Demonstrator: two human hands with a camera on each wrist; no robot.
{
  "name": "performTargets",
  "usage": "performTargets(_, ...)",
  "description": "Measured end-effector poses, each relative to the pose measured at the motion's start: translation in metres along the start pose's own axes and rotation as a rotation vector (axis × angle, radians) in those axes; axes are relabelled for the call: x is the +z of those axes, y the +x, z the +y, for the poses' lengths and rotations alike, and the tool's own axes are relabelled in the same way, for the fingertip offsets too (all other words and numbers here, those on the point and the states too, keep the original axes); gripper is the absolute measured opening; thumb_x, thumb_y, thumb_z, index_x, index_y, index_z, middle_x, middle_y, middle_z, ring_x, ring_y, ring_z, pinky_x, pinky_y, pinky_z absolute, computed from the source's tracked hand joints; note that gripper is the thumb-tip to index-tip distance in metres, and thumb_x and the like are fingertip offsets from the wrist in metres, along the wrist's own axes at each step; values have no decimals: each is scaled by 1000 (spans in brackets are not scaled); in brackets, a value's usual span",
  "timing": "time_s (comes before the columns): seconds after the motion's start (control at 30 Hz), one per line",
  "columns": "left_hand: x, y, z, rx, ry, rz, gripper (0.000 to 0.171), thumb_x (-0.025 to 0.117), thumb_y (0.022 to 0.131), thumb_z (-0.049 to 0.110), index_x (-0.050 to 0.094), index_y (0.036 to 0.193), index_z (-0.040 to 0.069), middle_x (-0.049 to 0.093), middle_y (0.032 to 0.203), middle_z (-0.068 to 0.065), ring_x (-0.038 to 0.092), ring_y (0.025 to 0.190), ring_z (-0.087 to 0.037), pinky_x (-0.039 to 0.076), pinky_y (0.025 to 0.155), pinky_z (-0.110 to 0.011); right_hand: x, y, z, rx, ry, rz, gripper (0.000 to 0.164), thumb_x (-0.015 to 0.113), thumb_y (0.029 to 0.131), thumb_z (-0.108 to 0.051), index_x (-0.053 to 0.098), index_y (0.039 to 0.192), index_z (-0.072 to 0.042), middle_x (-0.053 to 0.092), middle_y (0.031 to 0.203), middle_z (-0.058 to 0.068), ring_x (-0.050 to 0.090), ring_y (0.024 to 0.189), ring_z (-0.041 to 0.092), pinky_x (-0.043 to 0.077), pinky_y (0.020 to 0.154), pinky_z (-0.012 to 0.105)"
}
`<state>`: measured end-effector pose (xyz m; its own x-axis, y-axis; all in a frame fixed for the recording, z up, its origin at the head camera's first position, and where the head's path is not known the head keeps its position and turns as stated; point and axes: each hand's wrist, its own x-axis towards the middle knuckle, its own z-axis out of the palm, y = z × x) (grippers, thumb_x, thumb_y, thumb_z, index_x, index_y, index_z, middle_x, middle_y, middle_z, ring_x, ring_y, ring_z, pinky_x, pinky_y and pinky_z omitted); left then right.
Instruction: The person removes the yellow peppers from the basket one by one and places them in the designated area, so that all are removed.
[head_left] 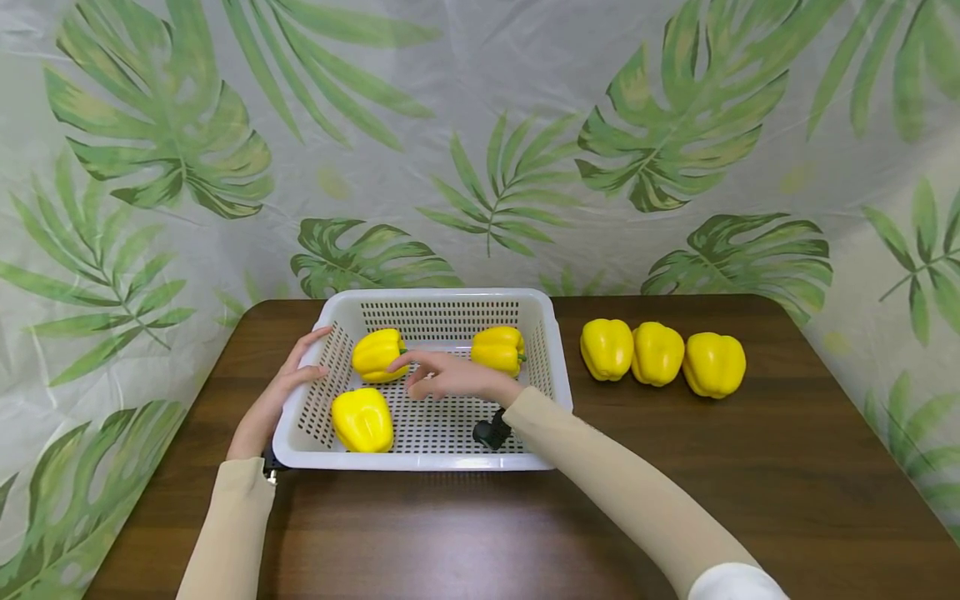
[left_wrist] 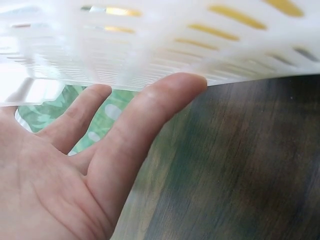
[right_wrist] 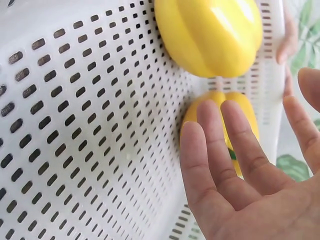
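Note:
A white perforated plastic basket (head_left: 420,461) holds three yellow bell peppers: one at the back left (head_left: 369,358), one at the front left (head_left: 362,421) and one at the back right (head_left: 497,348). My left hand (head_left: 279,398) rests against the basket's left side, fingers extended; its thumb (left_wrist: 170,97) touches the slotted wall in the left wrist view. Over the basket's middle hovers my right hand (head_left: 465,377), holding nothing. Its fingertips are near the back-left pepper, overlapping it in the head view. In the right wrist view its fingers (right_wrist: 194,160) are spread and nearly straight.
Three more yellow bell peppers (head_left: 657,354) stand in a row on the brown wooden table (head_left: 637,450), right of the basket. A leaf-patterned sheet (head_left: 517,92) hangs behind the table. The right wrist's black camera (head_left: 491,430) hangs over the basket's front right.

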<state>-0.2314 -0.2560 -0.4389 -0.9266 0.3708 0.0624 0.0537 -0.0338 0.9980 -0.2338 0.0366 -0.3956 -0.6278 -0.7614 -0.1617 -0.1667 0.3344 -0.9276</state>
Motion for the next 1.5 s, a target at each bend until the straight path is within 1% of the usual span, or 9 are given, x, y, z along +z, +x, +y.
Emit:
performTargets(0.17, 0, 1, 2, 5, 5, 0, 60, 36, 95, 2, 28, 147, 29, 7, 152, -27, 27, 127, -48, 49, 85, -37, 6, 7, -3, 31, -32, -44, 45, 56, 94, -11, 46, 139, -11, 55, 125, 20, 56, 102, 32, 48, 83, 48)
performTargets(0.4, -1, 1, 4, -5, 14, 6, 60, 35, 95, 2, 27, 147, 29, 6, 153, -27, 27, 127, -47, 50, 84, -34, 20, 20, -6, 58, -118, -127, 51, 58, 94, -15, 42, 142, -17, 54, 127, 15, 58, 95, 25, 51, 74, 38)
performTargets(0.57, -2, 0, 4, -3, 21, 9, 59, 36, 95, 2, 29, 147, 30, 8, 152, -28, 37, 123, -38, 50, 83, -34, 25, 24, -8, 71, -130, -159, 55, 59, 94, -16, 38, 144, -18, 49, 132, 19, 56, 83, 26, 50, 72, 35)
performTargets(0.77, -2, -1, 4, -4, 15, 1, 59, 36, 96, 3, 27, 147, 29, 9, 151, -29, 44, 119, -28, 50, 83, -35, 30, 30, -7, 63, -112, -154, 55, 60, 93, -12, 38, 143, -19, 43, 135, 13, 52, 81, 21, 49, 71, 33)
performTargets(0.83, -1, -1, 5, -8, 15, 1, 58, 36, 96, 3, 27, 147, 29, 9, 151, -28, 44, 119, -29, 50, 84, -35, 31, 32, -6, 65, -107, -152, 57, 60, 92, -11, 37, 143, -21, 44, 133, 12, 52, 83, 21, 50, 70, 34)
performTargets(1.03, 0, -1, 5, -22, 22, 6, 58, 36, 96, 4, 26, 147, 31, 8, 152, -27, 39, 122, -35, 50, 84, -35, 31, 34, -3, 84, -65, -175, 62, 60, 90, -4, 34, 143, -24, 38, 138, 12, 49, 101, 19, 50, 73, 36)
performTargets(1.13, 0, -1, 5, -19, 21, 5, 59, 36, 96, 3, 26, 147, 30, 8, 153, -27, 38, 123, -37, 50, 84, -35, 31, 35, -2, 90, -48, -192, 64, 60, 90, -2, 33, 144, -25, 35, 142, 12, 48, 103, 21, 49, 72, 36)
performTargets(1.4, 0, -1, 2, -17, 23, 8, 60, 37, 95, 4, 25, 148, 30, 8, 152, -26, 30, 126, -46, 50, 84, -34, 32, 36, 1, 93, -28, -204, 63, 60, 89, 1, 38, 142, -28, 39, 134, 3, 49, 81, 17, 45, 64, 31)
performTargets(1.5, 1, -1, 1, -25, 26, 17, 60, 38, 95, 5, 26, 148, 31, 9, 152, -25, 31, 126, -45, 50, 84, -34, 32, 36, 2, 92, -11, -203, 61, 59, 89, 1, 41, 139, -28, 42, 129, 2, 49, 85, 16, 48, 67, 32)
